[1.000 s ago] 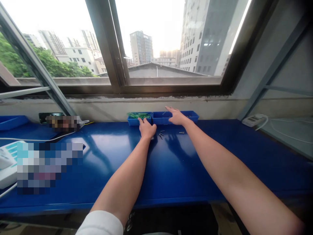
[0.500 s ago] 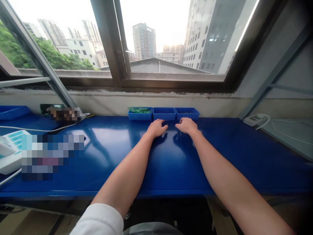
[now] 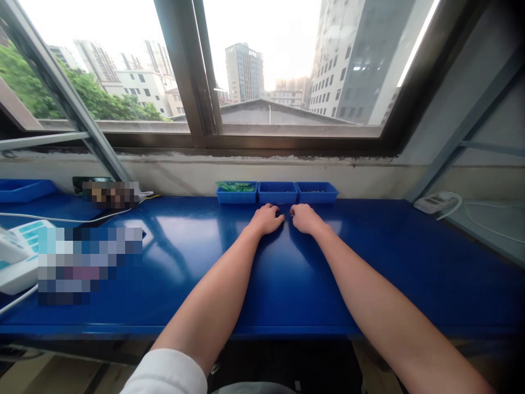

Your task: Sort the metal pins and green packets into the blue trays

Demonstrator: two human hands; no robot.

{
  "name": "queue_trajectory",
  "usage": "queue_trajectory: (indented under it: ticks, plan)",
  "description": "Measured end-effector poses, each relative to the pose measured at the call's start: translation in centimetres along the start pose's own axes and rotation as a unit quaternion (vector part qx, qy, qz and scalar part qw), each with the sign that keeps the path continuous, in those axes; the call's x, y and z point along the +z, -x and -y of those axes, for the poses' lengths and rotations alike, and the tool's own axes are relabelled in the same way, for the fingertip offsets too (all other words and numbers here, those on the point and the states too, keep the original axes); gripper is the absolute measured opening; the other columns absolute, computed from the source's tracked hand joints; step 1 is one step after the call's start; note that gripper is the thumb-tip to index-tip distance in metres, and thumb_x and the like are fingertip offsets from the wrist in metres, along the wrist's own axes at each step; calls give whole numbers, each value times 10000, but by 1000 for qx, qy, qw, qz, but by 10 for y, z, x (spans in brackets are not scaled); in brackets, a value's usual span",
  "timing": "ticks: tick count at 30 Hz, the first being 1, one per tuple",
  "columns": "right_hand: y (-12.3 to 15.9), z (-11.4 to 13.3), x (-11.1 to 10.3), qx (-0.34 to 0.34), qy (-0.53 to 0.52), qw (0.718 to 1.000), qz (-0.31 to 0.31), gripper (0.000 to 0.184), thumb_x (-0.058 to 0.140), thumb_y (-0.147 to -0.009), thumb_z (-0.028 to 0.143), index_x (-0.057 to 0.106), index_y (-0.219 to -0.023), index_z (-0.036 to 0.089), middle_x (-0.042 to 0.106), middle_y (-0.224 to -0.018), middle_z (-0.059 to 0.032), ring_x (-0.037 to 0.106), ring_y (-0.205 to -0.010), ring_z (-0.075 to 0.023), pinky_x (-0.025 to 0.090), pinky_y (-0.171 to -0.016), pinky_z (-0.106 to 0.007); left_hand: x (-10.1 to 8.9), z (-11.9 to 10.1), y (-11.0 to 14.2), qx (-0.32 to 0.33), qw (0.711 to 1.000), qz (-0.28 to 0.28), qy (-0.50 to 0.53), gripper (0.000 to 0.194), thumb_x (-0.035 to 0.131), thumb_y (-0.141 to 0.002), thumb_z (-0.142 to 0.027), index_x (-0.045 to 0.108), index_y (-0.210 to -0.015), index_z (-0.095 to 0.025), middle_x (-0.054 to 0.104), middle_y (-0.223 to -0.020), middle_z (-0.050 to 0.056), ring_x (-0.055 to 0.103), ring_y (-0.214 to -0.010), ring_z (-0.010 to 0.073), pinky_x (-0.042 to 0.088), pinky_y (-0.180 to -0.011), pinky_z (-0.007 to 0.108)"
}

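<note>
My left hand (image 3: 267, 219) rests low on the blue table (image 3: 197, 284), thumb and curled fingers apart, with no held item visible. Facing it a short way off, my right hand (image 3: 307, 219) has its fingertips drawn together at the tabletop, with a small shiny bit, apparently a screw, at their tips. Just behind my hands stand three blue bins in a row. The left bin (image 3: 237, 198) holds green strip-like pieces. A few small metal pieces show in the middle bin (image 3: 278, 197), and more lie in the right bin (image 3: 318, 197).
A window (image 3: 287, 143) rises behind the table. At the left are another blue bin (image 3: 24, 191), a white and teal device (image 3: 24, 246), a cable (image 3: 49, 220) and blurred-out items. A white power strip (image 3: 437, 202) lies at the right, beside a metal frame (image 3: 445, 137).
Both hands have come down from over the bins to the table in front of them. My right hand has moved left and its fingers have closed. My left hand has shifted right.
</note>
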State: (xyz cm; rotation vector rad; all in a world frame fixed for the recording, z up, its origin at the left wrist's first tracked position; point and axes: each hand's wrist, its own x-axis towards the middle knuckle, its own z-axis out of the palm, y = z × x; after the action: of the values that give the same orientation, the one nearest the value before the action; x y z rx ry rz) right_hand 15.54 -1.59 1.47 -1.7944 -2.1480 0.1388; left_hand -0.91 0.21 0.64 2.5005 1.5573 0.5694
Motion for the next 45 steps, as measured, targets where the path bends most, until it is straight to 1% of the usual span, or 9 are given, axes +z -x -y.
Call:
queue_trajectory:
  ticks: [4, 12, 15, 19, 24, 30, 33, 41, 45]
  plan:
    - [1, 6, 7, -39, 8, 999, -36, 296, 480, -790, 101, 617, -1043, 172, 607, -1073, -135, 604, -919, -248, 456, -742, -311, 0, 0, 0, 3, 1000, -6, 1, 423, 442, -826, -432, 622, -1120, -186, 578, -1174, 116, 566, -1041, 266, 438, -898, 346]
    - [-3, 3, 13, -64, 8, 997, -35, 326, 479, -780, 86, 636, -1046, 189, 567, -1060, -106, 587, -875, -209, 439, -709, -277, 0, 0, 1, 6, 1000, -17, 5, 385, 471, -817, -400, 629, -1094, -185, 590, -1138, 117, 574, -1021, 268, 448, -881, 354]
    - [-5, 2, 15, -69, -46, 995, -64, 262, 454, -807, 98, 643, -962, 194, 580, -1009, -79, 580, -868, -182, 442, -741, -262, -1, -2, 1, 21, 998, -52, 24, 362, 485, -813, -336, 618, -1113, -182, 591, -1142, 105, 569, -1036, 241, 441, -909, 330]
    - [-5, 3, 13, -101, -128, 980, -112, 233, 435, -802, 84, 637, -860, 186, 608, -949, -55, 581, -865, -160, 448, -795, -260, -2, -5, 0, 92, 987, -116, 63, 298, 465, -813, -232, 646, -1045, -192, 622, -1062, 80, 582, -1005, 210, 453, -902, 308]
    - [-7, 3, 9, -92, -291, 936, -175, 140, 513, -784, 165, 642, -832, 187, 674, -836, -30, 623, -789, -152, 473, -773, -271, -2, -6, 0, 126, 973, -148, 124, 319, 490, -781, -150, 647, -1059, -163, 656, -1020, 72, 608, -949, 190, 471, -875, 282]
    - [-11, 0, 10, -30, -466, 876, -123, 192, 651, -694, 329, 631, -789, 164, 677, -679, -37, 607, -564, -147, 494, -598, -281, -10, -11, 1, 78, 973, -121, 179, 230, 485, -856, -227, 681, -972, -199, 701, -987, 24, 631, -924, 166, 478, -855, 258]
    - [-13, 0, 11, -38, -474, 871, -122, 198, 654, -685, 352, 640, -736, 160, 677, -665, -45, 592, -543, -141, 488, -571, -282, -13, -13, 3, 56, 975, -115, 180, 243, 456, -877, -238, 692, -922, -202, 710, -936, 19, 638, -884, 162, 483, -832, 258]
    - [-14, -1, 12, -23, -469, 875, -120, 195, 657, -663, 340, 654, -710, 150, 660, -629, -40, 580, -534, -136, 482, -550, -277, -8, -7, 1, 89, 972, -157, 150, 199, 518, -843, -237, 684, -944, -197, 699, -951, 33, 630, -891, 166, 483, -833, 262]
    - [-10, 3, 7, -16, -493, 861, -125, 243, 679, -628, 333, 658, -786, 148, 646, -614, -25, 563, -523, -134, 468, -532, -274, -8, -6, 0, 90, 975, -164, 117, 203, 504, -851, -241, 692, -914, -199, 696, -928, 43, 628, -868, 174, 481, -812, 272]
